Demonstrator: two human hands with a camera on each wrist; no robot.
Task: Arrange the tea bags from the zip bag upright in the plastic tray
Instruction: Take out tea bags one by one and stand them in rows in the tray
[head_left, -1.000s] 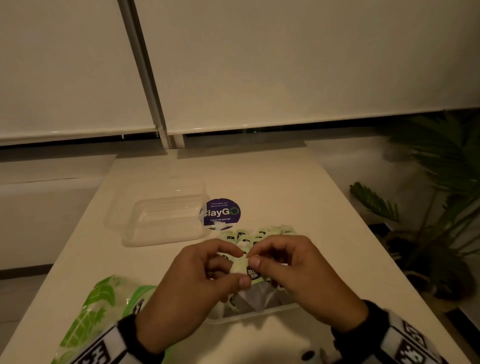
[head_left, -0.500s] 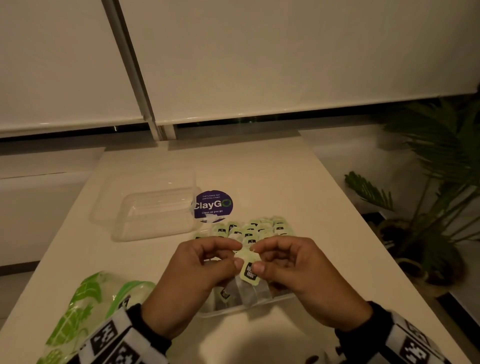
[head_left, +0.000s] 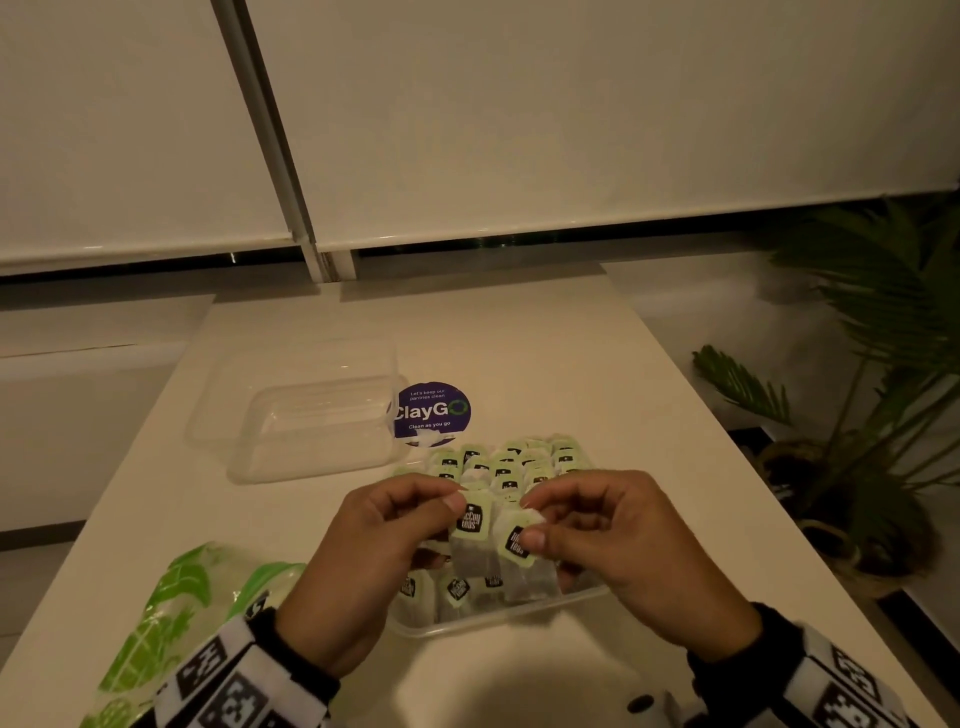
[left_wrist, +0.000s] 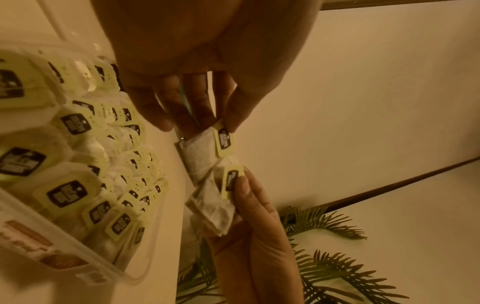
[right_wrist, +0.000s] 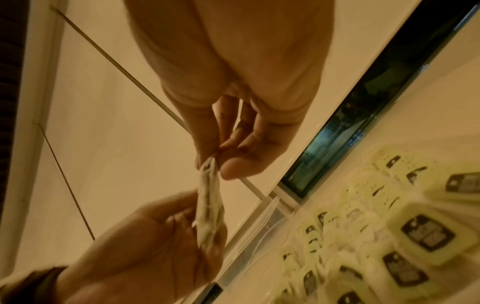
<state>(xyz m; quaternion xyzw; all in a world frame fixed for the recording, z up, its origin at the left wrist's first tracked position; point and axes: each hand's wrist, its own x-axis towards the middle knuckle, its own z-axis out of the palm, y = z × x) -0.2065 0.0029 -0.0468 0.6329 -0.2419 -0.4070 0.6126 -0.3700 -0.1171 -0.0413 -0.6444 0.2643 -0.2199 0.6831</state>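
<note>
Both hands hover over the clear plastic tray (head_left: 467, 626), which holds several green-tagged tea bags (head_left: 511, 465) standing in rows. My left hand (head_left: 457, 506) pinches one tea bag (head_left: 470, 525) by its top. My right hand (head_left: 530, 525) pinches a second tea bag (head_left: 517, 543) close beside it. In the left wrist view the left hand (left_wrist: 221, 127) holds the upper bag (left_wrist: 200, 156) and the right hand (left_wrist: 241, 185) the lower bag (left_wrist: 215, 207). In the right wrist view the right hand (right_wrist: 215, 162) grips a bag (right_wrist: 210, 216) edge-on. The green zip bag (head_left: 171, 623) lies at the near left.
An empty clear container (head_left: 311, 431) stands at the back left on the white table (head_left: 545, 353), beside a round purple sticker (head_left: 431, 413). A potted plant (head_left: 883, 364) stands off the table's right edge. White blinds (head_left: 519, 130) hang behind.
Both hands were pinched together around one bundle of tea bags. They have drawn slightly apart, and each now holds its own bag.
</note>
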